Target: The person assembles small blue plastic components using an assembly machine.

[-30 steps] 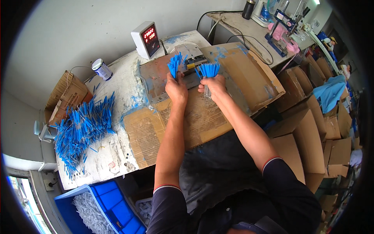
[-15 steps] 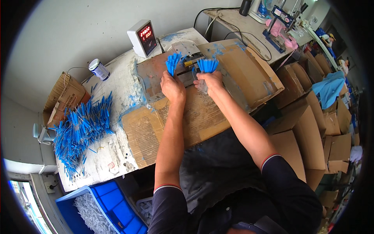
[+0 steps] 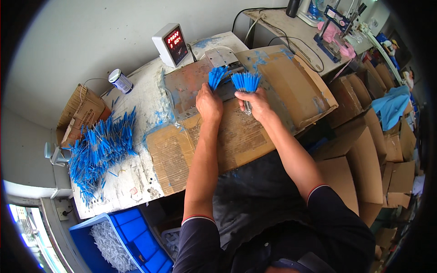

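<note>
My left hand (image 3: 209,103) is closed around a small bunch of blue-tipped thin rods (image 3: 217,77), whose blue ends fan up above the fist and lean right. Beside it, my right hand (image 3: 258,102) grips a fuller bundle of the same rods (image 3: 246,82). Their blue ends point up, and silvery ends show below the fingers. Both bunches are held apart, just in front of a small metal fixture (image 3: 219,57) that they partly hide. A large loose pile of blue-tipped rods (image 3: 102,152) lies on the white worktable (image 3: 141,170) to the left.
Cardboard sheets (image 3: 170,152) cover the table's front edge. A box with a lit red display (image 3: 170,44) stands at the back, with a can (image 3: 120,82) and a carton (image 3: 82,116) farther left. Below is a blue bin (image 3: 136,236); open cartons (image 3: 355,159) stand at right.
My left hand's bunch has tilted and shifted right, towards the other one. The right hand has drawn slightly back towards me, so silvery ends now show beneath it. The display's digits have changed.
</note>
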### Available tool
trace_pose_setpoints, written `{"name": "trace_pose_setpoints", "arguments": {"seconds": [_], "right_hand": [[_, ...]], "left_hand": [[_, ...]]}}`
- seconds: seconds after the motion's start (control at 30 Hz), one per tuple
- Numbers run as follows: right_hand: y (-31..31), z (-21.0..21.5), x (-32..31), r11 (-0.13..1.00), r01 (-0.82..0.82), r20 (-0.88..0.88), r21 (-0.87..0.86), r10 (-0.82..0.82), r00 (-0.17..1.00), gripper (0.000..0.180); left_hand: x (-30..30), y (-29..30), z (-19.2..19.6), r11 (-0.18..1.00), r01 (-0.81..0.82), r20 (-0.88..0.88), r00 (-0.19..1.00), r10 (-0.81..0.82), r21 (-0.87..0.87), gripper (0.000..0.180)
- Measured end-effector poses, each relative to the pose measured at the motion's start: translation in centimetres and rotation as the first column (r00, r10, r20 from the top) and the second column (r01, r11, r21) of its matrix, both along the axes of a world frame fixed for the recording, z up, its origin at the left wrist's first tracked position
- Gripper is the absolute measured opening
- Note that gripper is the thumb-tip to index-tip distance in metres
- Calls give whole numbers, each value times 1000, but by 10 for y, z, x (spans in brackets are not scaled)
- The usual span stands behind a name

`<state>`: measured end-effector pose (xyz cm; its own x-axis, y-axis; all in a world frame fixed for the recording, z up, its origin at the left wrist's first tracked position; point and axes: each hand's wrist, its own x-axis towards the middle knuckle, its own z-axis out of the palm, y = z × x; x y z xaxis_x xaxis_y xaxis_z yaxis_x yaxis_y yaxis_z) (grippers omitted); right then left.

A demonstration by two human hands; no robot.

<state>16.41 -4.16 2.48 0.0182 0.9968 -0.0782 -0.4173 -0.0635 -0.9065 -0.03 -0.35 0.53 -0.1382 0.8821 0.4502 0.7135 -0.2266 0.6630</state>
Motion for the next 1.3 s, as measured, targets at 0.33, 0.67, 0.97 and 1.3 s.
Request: {"name": "trace_pose_setpoints", "arguments": {"seconds": [0.33, 0.67, 0.97, 1.3], "right_hand": [[-11, -1, 16, 999, -33, -295, 19, 38, 955, 12], [-9, -4, 13, 998, -27, -262, 65, 43, 964, 13], [-13, -1, 10, 997, -9, -311, 79, 34, 950, 15], [-5, -1, 11, 999, -40, -303, 2, 39, 952, 18]], "left_hand": [[5, -3, 3, 994, 18, -162, 987, -1, 107, 23], [14, -1, 3, 999, -39, -311, 949, 48, 34, 21], [5, -11, 13, 997, 0, 639, 768, -46, 72, 7], [-9, -35, 10, 991, 96, 797, 590, -128, 88, 6]]}}
